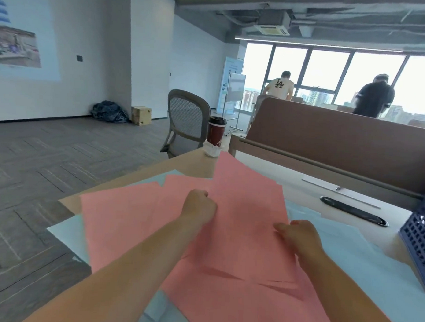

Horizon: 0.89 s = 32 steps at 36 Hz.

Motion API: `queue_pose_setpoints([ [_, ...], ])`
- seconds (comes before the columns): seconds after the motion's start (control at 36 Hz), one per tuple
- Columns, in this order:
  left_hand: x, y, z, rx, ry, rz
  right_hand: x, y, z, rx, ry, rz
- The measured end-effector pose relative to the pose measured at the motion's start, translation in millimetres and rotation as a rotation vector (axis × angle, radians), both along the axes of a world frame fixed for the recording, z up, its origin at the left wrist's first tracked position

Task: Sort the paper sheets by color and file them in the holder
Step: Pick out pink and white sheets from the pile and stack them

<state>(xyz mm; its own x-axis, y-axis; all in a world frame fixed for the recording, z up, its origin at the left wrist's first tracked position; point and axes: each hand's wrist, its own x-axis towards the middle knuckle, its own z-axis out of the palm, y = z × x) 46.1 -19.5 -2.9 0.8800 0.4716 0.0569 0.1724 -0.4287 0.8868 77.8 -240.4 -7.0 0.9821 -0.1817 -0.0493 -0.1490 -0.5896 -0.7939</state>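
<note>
Pink sheets (pixel 241 210), pale-blue sheets (pixel 372 265), perforated navy holder (pixel 420 233)

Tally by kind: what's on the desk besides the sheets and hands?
Dark red paper cup with black lid: 1
Small white crumpled wrapper: 1
Blue perforated plastic holder: 1
Black oval cable slot: 1
Total: 4

coffee cup (pixel 216 131) and crumpled wrapper (pixel 212 150) crowd the far corner, brown divider (pixel 329 144) walls off the back, blue mesh holder (pixel 419 243) blocks the right edge. Bare desk (pixel 291 180) strip around the black cable slot (pixel 353 211) is open, left side too
</note>
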Motion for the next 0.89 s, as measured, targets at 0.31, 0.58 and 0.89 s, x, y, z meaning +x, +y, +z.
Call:
queue_pose_setpoints([
  [0.31,-36,97,-5,0.036,-0.01,0.166,17,113,-2,-0.188,-0.072,0.27],
  [0.58,-32,128,-17,-0.204,0.067,0.205,27,151,-12,-0.287,-0.059,0.291],
  [0.89,-20,123,-12,-0.203,0.193,0.169,31,138,-11,-0.108,-0.048,0.202],
])
